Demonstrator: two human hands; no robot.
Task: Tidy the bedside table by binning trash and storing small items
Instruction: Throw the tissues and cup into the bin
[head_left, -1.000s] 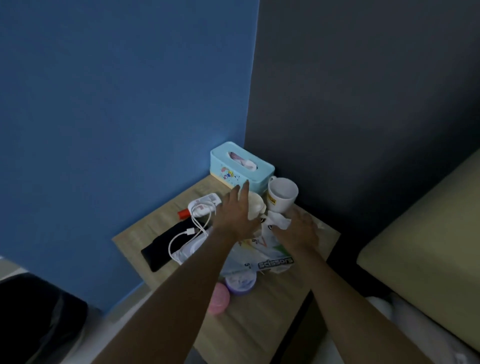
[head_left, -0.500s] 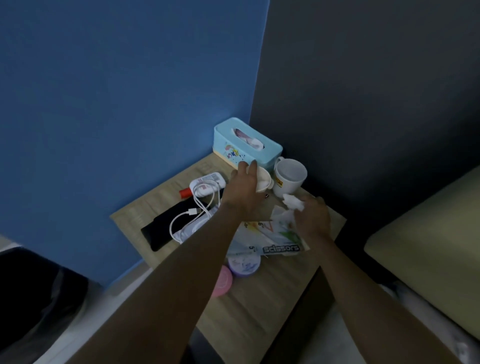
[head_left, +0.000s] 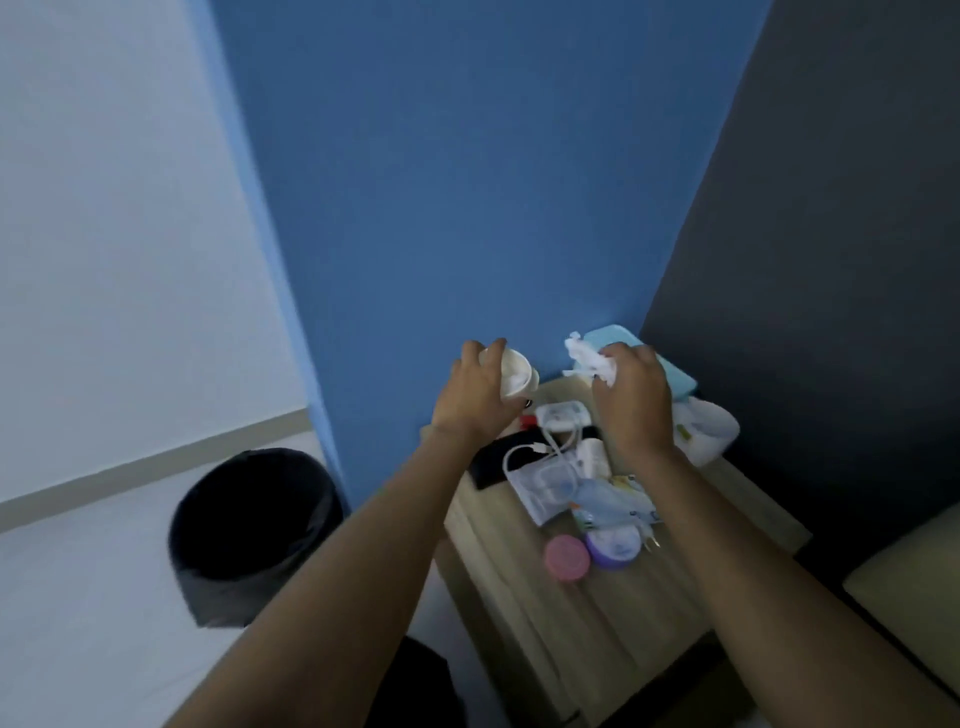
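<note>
My left hand (head_left: 475, 397) grips a small white paper cup (head_left: 515, 373), lifted above the back left of the wooden bedside table (head_left: 613, 613). My right hand (head_left: 631, 402) is closed on a crumpled white tissue (head_left: 587, 357), raised in front of the light blue tissue box (head_left: 649, 364). On the table lie a black phone (head_left: 493, 462), a white charger with cable (head_left: 561, 418), a plastic packet (head_left: 550, 486), a pink round tin (head_left: 567, 558) and a purple round tin (head_left: 613, 545). A black bin (head_left: 254, 530) stands on the floor to the left.
A white mug (head_left: 706, 434) stands at the table's back right, partly behind my right wrist. Blue wall behind, dark grey wall to the right. An olive bed edge (head_left: 914, 587) is at the lower right. Pale floor surrounds the bin.
Both hands have risen off the table, the left with the cup and the right with the tissue. The view has swung left, bringing the black bin into sight.
</note>
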